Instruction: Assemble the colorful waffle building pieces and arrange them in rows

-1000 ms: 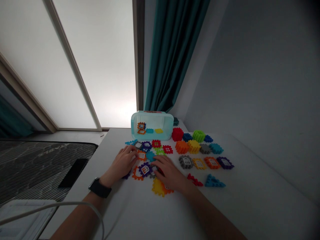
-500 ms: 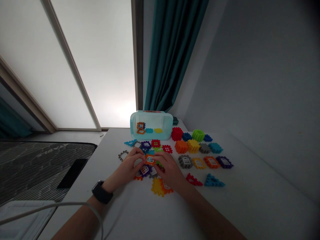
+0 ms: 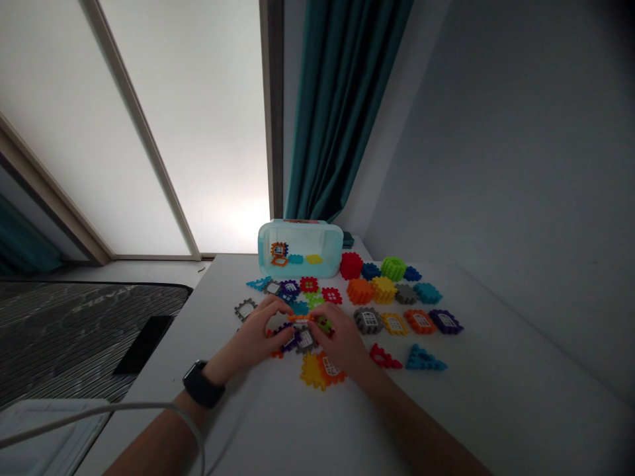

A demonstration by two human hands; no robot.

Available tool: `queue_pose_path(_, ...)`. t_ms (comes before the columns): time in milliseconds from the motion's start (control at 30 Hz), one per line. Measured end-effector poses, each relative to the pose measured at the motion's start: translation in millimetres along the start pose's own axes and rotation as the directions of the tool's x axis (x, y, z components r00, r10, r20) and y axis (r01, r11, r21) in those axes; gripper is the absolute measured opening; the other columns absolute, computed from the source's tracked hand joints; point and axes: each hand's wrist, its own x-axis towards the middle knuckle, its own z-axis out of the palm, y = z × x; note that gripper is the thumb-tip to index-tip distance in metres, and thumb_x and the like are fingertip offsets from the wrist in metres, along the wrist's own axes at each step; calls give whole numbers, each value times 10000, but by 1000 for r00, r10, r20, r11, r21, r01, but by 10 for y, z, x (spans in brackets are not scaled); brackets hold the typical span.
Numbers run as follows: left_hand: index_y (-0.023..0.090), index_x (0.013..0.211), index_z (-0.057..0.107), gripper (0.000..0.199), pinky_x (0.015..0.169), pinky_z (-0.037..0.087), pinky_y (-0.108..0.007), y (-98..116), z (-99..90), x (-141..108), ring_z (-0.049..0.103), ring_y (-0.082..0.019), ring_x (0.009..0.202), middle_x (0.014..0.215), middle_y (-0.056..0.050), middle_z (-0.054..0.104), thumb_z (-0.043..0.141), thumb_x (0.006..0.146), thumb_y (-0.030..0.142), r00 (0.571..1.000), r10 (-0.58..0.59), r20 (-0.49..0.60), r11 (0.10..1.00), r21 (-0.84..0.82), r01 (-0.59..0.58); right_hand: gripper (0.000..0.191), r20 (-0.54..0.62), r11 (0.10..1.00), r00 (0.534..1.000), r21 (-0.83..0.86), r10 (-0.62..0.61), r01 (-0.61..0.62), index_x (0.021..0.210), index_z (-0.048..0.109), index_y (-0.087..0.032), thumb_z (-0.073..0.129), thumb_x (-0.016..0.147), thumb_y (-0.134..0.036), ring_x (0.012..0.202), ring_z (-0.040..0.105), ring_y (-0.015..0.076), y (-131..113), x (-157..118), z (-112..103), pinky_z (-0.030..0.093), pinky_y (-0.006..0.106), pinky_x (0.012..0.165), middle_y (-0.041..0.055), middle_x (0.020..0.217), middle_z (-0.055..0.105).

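An orange toothed window tile (image 3: 301, 318) is held between my two hands above the pile, tipped so that it shows almost edge-on. My left hand (image 3: 255, 334), with a black watch on its wrist, has its fingers curled at the tile's left end. The right end is pinched between the thumb and fingers of my right hand (image 3: 342, 337). Just below lie a grey window tile (image 3: 306, 339) and a purple window tile (image 3: 286, 338), partly covered by my left thumb. A green piece (image 3: 325, 324) shows beside my right fingers. Closer to me lies a yellow toothed piece (image 3: 312, 370).
Behind the pile, a pale blue plastic tub (image 3: 317, 238) lies on its side with several tiles inside. To the right, sorted rows include a red stack (image 3: 351, 266), a grey window stack (image 3: 368, 320) and a blue triangle piece (image 3: 425, 357). A white cable (image 3: 124, 403) crosses the lower left.
The orange window tile has tipped from facing me to nearly edge-on. My fingers have shifted around it, and more of the grey tile below now shows.
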Motion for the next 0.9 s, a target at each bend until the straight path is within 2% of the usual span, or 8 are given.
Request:
queue_pose_path(133,200,970,622,113,894,514,-349,-4,35,5,618,-210,984,1062,-70,617,596,925,301,1000,-18,-10,1000,16,18,96,15,972,982,139,188,-188,914,632,-219,598,893,-306,797,653,199,-56,13,16,524,314,734,26,856,689)
queue_pose_path(233,195,901,628,117,893,510,-344,-18,45,19,619,-202,978,1059,-72,617,572,942,290,999,-31,-36,999,-17,30,125,46,943,965,206,259,-263,900,631,-216,617,878,-338,773,641,189,-82,9,50,522,309,728,14,840,679)
queue_pose_path(400,186,854,638,155,927,507,-363,-62,22,35,616,-205,1004,1054,-77,612,571,953,283,992,-61,-112,995,-87,51,137,111,946,965,200,237,-255,895,639,-212,629,880,-348,841,639,193,-100,-20,101,516,321,789,19,893,677)
queue_pose_path(533,186,851,655,165,948,506,-374,-83,9,27,617,-206,1013,1075,-83,608,575,953,288,996,-62,-70,993,-103,55,248,75,944,968,214,239,-250,1113,624,-227,624,889,-334,920,656,205,-102,-43,103,526,337,835,35,964,684)
queue_pose_path(600,189,851,656,164,950,506,-370,-74,13,23,614,-206,1023,1090,-87,607,574,953,287,997,-58,-51,994,-97,52,267,59,950,973,210,225,-232,1152,613,-235,608,898,-318,921,662,207,-97,-46,96,527,345,850,29,934,683)
queue_pose_path(700,195,852,640,143,945,507,-365,-44,29,23,610,-207,1024,1087,-83,610,574,949,277,997,-39,-63,997,-62,35,187,63,956,978,204,200,-209,1077,629,-238,587,905,-300,886,667,203,-88,-40,91,528,344,841,16,871,684)
queue_pose_path(833,208,938,617,82,916,512,-363,-22,50,19,604,-211,1013,1051,-69,604,594,936,287,990,13,-144,999,54,-5,148,56,930,960,239,273,-278,1000,625,-226,611,883,-315,814,672,190,-82,-23,99,535,310,750,13,845,693)
queue_pose_path(900,213,1026,601,159,927,512,-377,-33,56,7,599,-228,1048,1092,-82,598,640,908,311,983,53,-178,991,130,-30,152,34,911,950,275,311,-308,963,622,-222,622,879,-348,811,676,191,-78,-15,100,535,299,714,21,859,700)
